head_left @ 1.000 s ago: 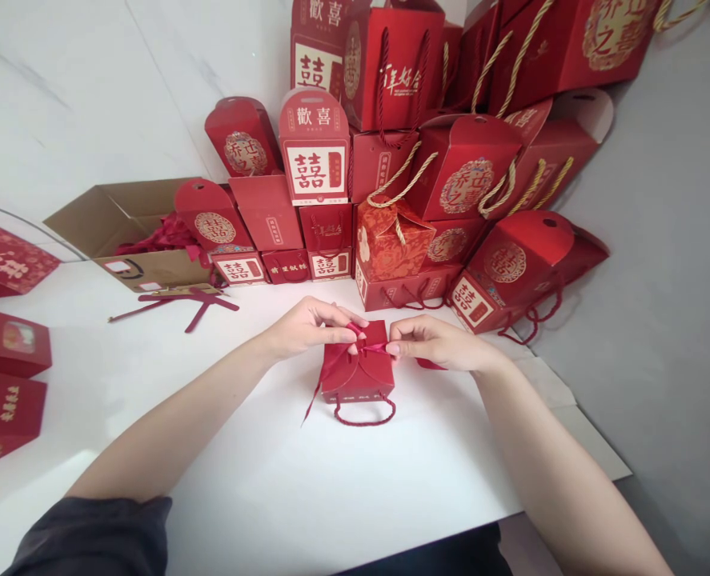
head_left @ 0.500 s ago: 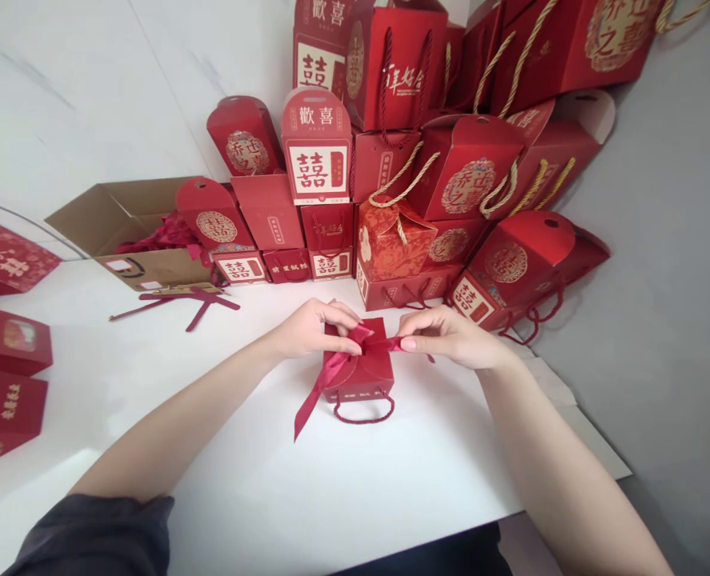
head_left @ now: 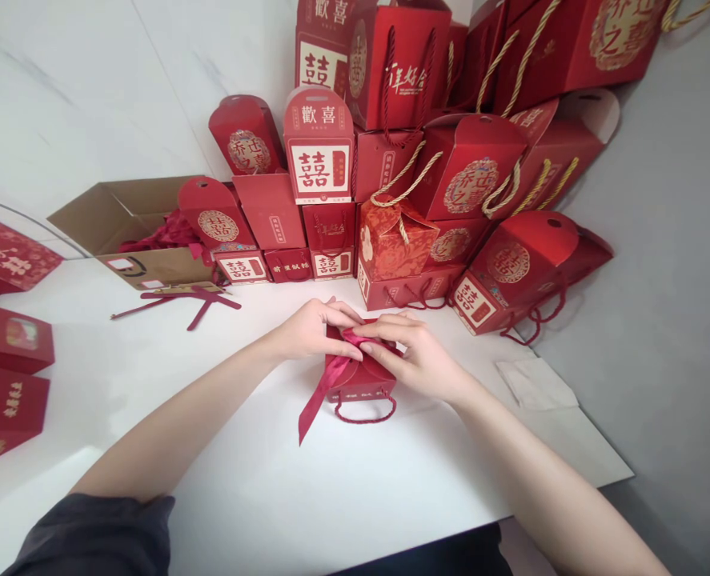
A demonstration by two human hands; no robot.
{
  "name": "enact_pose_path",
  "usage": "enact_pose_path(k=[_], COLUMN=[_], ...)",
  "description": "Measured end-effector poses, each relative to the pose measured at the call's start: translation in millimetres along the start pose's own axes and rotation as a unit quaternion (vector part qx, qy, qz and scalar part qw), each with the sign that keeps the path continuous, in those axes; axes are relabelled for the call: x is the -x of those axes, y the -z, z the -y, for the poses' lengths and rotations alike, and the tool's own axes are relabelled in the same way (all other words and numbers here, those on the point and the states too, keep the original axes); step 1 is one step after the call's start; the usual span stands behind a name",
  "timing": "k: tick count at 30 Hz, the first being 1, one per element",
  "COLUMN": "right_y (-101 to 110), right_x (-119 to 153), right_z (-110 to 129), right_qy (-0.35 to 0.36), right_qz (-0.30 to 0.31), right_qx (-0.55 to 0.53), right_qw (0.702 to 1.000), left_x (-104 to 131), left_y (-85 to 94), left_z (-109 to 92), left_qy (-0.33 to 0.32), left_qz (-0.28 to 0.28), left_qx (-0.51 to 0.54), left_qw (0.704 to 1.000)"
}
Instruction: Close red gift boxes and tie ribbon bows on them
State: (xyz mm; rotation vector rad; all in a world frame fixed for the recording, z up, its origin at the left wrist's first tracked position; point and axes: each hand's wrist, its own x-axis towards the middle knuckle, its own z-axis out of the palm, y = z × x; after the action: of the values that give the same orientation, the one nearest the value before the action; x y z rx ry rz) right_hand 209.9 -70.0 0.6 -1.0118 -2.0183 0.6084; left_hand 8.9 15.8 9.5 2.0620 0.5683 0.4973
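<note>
A small red gift box (head_left: 371, 374) with a dark red cord handle stands on the white table in front of me. A shiny crimson ribbon (head_left: 322, 392) lies over its top, and one tail hangs past the left front corner. From the left, my left hand (head_left: 318, 330) pinches the ribbon at the top of the box. My right hand (head_left: 413, 350) is closed on the ribbon close beside the left fingertips. The fingers cover most of the spot where the ribbon crosses.
Stacked red gift boxes (head_left: 324, 168) line the back wall. A cardboard carton (head_left: 150, 268) with crimson ribbon inside stands back left, with ribbon strips (head_left: 195, 300) before it. More red boxes (head_left: 10, 400) sit at the left edge, and white paper (head_left: 535, 382) lies at right.
My right hand has moved left from the ribbon's outstretched right end to the middle of the box top, beside my left hand. The left hand has hardly moved.
</note>
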Motion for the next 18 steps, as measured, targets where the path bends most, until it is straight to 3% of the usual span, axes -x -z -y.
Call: enact_pose_path(k=[3,10,18], right_y=[-3.2,-3.9,-2.6], right_x=[1.0,-1.0,-0.8], right_z=[2.8,1.3,0.5], right_qy=[-0.001,-0.073,-0.07], right_qz=[0.001,-0.082,-0.095], right_qx=[0.047,-0.04,-0.038], right_qw=[0.999,0.993,0.992], left_x=[0.3,0.4,2.0], left_y=[1.1,-0.1,0.5], left_z=[-0.4,2.7,4.8], left_qy=[0.013,0.016,0.027], left_qz=[0.004,-0.007,-0.001], left_qx=[0.018,-0.005,-0.027], left_qw=[1.0,1.0,0.999])
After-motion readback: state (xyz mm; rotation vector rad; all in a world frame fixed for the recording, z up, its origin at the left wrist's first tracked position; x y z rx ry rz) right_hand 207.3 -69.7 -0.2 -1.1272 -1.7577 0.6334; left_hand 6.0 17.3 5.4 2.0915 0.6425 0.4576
